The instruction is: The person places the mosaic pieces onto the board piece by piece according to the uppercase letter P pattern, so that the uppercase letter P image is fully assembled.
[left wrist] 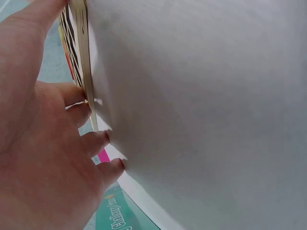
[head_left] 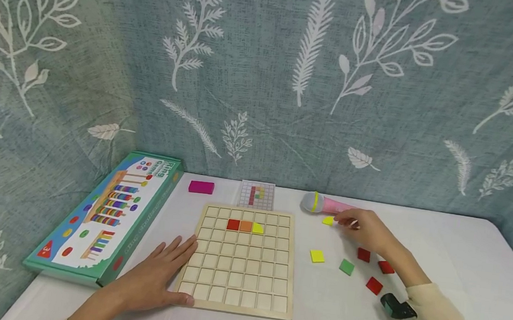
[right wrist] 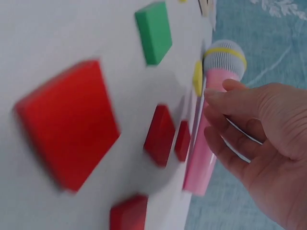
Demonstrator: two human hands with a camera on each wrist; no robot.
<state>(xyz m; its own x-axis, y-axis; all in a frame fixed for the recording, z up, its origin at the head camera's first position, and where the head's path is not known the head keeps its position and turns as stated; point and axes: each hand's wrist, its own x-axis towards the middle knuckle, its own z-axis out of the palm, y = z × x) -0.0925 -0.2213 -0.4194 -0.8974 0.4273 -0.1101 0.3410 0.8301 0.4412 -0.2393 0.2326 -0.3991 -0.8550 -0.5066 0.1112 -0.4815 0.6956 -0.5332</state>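
My left hand (head_left: 155,277) rests along the left side of a wooden grid board (head_left: 241,307), thumb and fingertips at its frame. In the left wrist view the fingers (left wrist: 98,141) are spread beside the board's edge. On the board, a red square tile (head_left: 233,225), an orange tile (head_left: 246,226) and a yellow rounded tile (head_left: 257,228) sit side by side in one row. My right hand (head_left: 366,229), fingers loosely bent, hovers by a loose yellow rounded tile (head_left: 328,220). That tile (right wrist: 197,78) shows just past the fingertips, with nothing visible between them.
A pink toy microphone (head_left: 331,205) lies behind my right hand. Loose nearby are a yellow square (head_left: 317,256), a green tile (head_left: 346,266) and several red tiles (head_left: 374,285). A pattern card (head_left: 268,203) and magenta block (head_left: 201,187) lie behind the board; a game box (head_left: 109,217) stands left.
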